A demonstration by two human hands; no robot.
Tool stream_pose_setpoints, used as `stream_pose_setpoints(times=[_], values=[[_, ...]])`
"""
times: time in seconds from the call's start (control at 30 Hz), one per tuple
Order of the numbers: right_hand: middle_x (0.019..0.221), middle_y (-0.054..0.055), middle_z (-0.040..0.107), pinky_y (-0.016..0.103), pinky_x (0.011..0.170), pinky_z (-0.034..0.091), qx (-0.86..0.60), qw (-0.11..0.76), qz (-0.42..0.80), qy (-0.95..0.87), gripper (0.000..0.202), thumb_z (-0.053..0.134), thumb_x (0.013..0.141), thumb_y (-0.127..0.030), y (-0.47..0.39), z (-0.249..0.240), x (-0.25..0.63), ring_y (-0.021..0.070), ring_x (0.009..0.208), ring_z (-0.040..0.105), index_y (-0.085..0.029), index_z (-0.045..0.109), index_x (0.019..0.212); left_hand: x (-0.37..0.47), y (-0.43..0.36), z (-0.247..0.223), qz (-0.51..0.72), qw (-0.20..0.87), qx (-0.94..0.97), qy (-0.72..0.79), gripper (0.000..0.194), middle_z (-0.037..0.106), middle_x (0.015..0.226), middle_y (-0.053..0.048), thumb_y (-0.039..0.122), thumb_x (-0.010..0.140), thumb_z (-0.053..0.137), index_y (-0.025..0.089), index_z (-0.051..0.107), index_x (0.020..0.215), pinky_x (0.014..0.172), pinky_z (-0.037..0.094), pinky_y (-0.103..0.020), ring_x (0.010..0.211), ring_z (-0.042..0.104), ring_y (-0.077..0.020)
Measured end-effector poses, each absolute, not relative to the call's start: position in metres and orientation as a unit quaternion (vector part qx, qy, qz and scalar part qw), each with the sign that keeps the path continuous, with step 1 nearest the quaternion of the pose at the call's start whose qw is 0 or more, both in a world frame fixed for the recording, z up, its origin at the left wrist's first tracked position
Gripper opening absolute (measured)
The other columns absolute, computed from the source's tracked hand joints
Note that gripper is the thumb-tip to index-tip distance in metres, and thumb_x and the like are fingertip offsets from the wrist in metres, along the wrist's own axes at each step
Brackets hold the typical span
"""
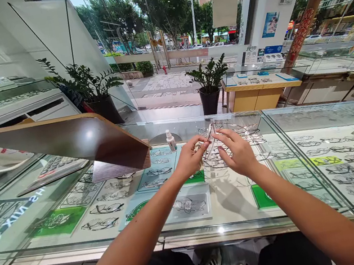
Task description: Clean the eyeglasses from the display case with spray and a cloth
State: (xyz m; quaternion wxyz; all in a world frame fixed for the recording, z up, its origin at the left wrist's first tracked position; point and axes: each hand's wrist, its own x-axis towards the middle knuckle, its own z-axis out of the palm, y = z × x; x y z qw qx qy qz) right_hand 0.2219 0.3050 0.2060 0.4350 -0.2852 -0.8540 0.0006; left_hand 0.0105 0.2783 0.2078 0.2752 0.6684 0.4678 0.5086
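Main risk: a drop. The thin, dark, wire-like eyeglass frame [210, 131] is up in the air between both hands, above the clear glass-topped display counter [195, 236]. If the fingertip pinch slips, it likely lands on the loosely packed thin-rimmed spectacles [243, 132] just below and scratches or tangles with them. Second: bending. Uneven pull between the hands could twist a slim part; cause would be one side held tighter than the other. Third, lower odds: the small white plastic bottle [171, 141] stands upright near the left hand [191, 156]; a sideways sweep could tip it.

Grip: left is pinched narrow, thumb against index, on the frame, with a crumpled off-white cloth-like piece [197, 146] tucked at the fingers; exact material can't be told. Right hand [238, 151] is looser: fingers part-spread, thumb apart from index, index tip at the frame. Whether it actually clamps or only touches can't be told at this size.
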Motion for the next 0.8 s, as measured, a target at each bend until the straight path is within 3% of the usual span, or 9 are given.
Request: stream_pose_setpoints(times=[0.2,0.43,0.6,0.67,0.8], values=[[0.152,0.016,0.059,0.048,0.107,0.057,-0.309,0.443,-0.020,-0.842,0.034,0.058,0.100,-0.022,0.306,0.206,0.223,0.0316,0.128,0.066,-0.023,0.069,0.132,0.010,0.280,0.206,0.516,0.275,0.666,0.464,0.033,0.072,0.102,-0.004,0.054,0.099,0.064,0.022,0.070,0.099,0.085,0.047,-0.030,0.099,0.065,-0.0228],[0.165,0.017,0.049,0.055,0.118,0.046,-0.308,0.441,-0.080,-0.839,0.022,0.060,0.099,-0.022,0.305,0.209,0.223,0.0364,0.145,0.051,-0.020,0.072,0.118,0.009,0.281,0.207,0.543,0.283,0.648,0.453,0.032,0.073,0.104,-0.006,0.053,0.097,0.068,0.021,0.071,0.098,0.091,0.048,-0.033,0.102,0.066,-0.0234],[0.161,0.016,0.055,0.057,0.118,0.044,-0.324,0.434,-0.092,-0.835,0.016,0.060,0.100,-0.025,0.305,0.210,0.224,0.0369,0.145,0.050,-0.021,0.073,0.108,0.009,0.281,0.209,0.570,0.258,0.651,0.430,0.030,0.072,0.116,-0.009,0.051,0.095,0.072,0.021,0.072,0.093,0.103,0.048,-0.037,0.116,0.065,-0.0258],[0.153,0.014,0.063,0.056,0.118,0.042,-0.325,0.428,-0.097,-0.837,0.014,0.061,0.099,-0.026,0.308,0.209,0.225,0.0371,0.143,0.051,-0.022,0.073,0.104,0.009,0.280,0.211,0.577,0.255,0.643,0.435,0.031,0.073,0.109,-0.008,0.052,0.094,0.073,0.021,0.072,0.091,0.097,0.050,-0.036,0.107,0.066,-0.0243],[0.120,0.010,0.079,0.059,0.122,0.034,-0.344,0.403,-0.104,-0.842,0.013,0.061,0.100,-0.022,0.315,0.208,0.229,0.0349,0.133,0.059,-0.024,0.073,0.101,0.004,0.281,0.213,0.602,0.288,0.581,0.465,0.036,0.068,0.088,-0.003,0.057,0.091,0.075,0.021,0.072,0.093,0.064,0.047,-0.029,0.072,0.057,-0.0161]])
